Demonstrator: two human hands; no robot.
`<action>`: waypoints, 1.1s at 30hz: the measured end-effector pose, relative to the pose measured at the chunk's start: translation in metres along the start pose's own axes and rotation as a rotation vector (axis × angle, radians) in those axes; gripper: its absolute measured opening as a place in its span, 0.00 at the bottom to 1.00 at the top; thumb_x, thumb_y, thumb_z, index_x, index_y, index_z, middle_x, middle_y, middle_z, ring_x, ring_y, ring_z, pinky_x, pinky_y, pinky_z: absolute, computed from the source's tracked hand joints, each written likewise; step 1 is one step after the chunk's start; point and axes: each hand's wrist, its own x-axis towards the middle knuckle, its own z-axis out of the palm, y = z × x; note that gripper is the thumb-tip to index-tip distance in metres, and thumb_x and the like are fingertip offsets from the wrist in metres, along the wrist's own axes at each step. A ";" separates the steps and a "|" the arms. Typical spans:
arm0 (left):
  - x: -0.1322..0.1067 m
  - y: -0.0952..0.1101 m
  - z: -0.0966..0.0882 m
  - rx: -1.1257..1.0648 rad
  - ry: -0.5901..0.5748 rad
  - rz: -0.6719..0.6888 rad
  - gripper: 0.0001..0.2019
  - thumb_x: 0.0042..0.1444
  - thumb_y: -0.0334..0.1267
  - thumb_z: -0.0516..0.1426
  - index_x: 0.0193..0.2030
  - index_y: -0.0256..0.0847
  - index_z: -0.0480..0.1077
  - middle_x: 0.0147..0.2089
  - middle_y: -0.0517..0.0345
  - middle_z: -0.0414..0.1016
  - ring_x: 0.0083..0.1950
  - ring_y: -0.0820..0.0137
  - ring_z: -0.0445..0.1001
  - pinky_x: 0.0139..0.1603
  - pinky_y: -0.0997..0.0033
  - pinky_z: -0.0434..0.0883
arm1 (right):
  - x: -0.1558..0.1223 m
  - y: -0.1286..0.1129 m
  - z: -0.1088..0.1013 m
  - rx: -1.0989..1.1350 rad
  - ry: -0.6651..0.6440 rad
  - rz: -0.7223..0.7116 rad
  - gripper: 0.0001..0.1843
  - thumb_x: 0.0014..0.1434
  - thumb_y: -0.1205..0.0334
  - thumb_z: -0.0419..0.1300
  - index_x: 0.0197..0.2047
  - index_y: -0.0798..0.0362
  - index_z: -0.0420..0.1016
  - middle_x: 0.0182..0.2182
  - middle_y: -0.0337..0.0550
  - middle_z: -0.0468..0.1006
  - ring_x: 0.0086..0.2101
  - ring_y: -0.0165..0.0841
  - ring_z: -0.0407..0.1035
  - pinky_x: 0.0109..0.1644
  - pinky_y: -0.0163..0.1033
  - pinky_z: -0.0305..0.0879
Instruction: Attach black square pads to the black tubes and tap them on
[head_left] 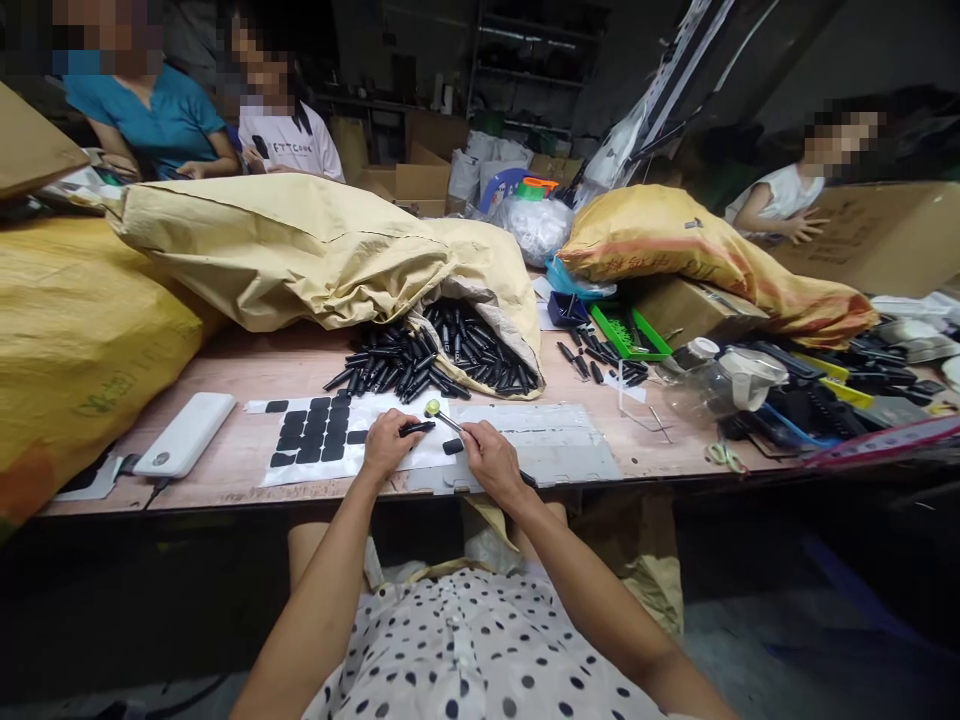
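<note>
My left hand [386,443] is closed around a slim black tube-shaped part [417,428], held just above the work surface. In my right hand [491,455] is a small hammer [433,408] with a yellow-green head, metal shaft and dark handle end. The hammer head is just beyond the black part; whether they touch I cannot tell. A loose black piece [453,446] lies between my hands. Left of them, rows of black rounded pads [313,430] sit on a white sheet [279,478]. Behind, a heap of similar black parts [397,362] spills from a beige sack [300,250].
A white power bank [187,435] with a cable lies left, beside a yellow sack [90,340]. To the right are a green tray [630,332], a clear plastic jug [731,385], scissors [726,458] and mixed black parts. Three people [161,125] are across the table.
</note>
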 end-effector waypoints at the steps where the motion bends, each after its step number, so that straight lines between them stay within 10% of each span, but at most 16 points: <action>1: 0.000 0.000 0.000 -0.002 0.001 -0.001 0.08 0.52 0.37 0.65 0.40 0.48 0.81 0.40 0.58 0.78 0.47 0.61 0.74 0.49 0.63 0.72 | 0.000 0.001 0.000 -0.009 -0.015 0.002 0.14 0.69 0.60 0.53 0.48 0.45 0.80 0.40 0.42 0.80 0.41 0.35 0.75 0.43 0.36 0.67; 15: 0.001 0.001 0.002 0.013 0.001 -0.009 0.04 0.52 0.38 0.66 0.36 0.47 0.80 0.37 0.60 0.75 0.44 0.63 0.72 0.43 0.66 0.70 | 0.001 -0.008 0.009 -0.050 -0.072 -0.082 0.12 0.69 0.61 0.54 0.46 0.43 0.80 0.37 0.39 0.80 0.39 0.33 0.74 0.41 0.35 0.66; 33: -0.003 0.006 0.004 0.052 0.012 0.034 0.06 0.52 0.37 0.65 0.39 0.47 0.81 0.40 0.56 0.79 0.45 0.61 0.75 0.50 0.60 0.72 | 0.045 0.036 0.032 -0.342 0.117 -0.244 0.11 0.67 0.63 0.55 0.44 0.49 0.79 0.39 0.47 0.76 0.42 0.39 0.65 0.44 0.41 0.58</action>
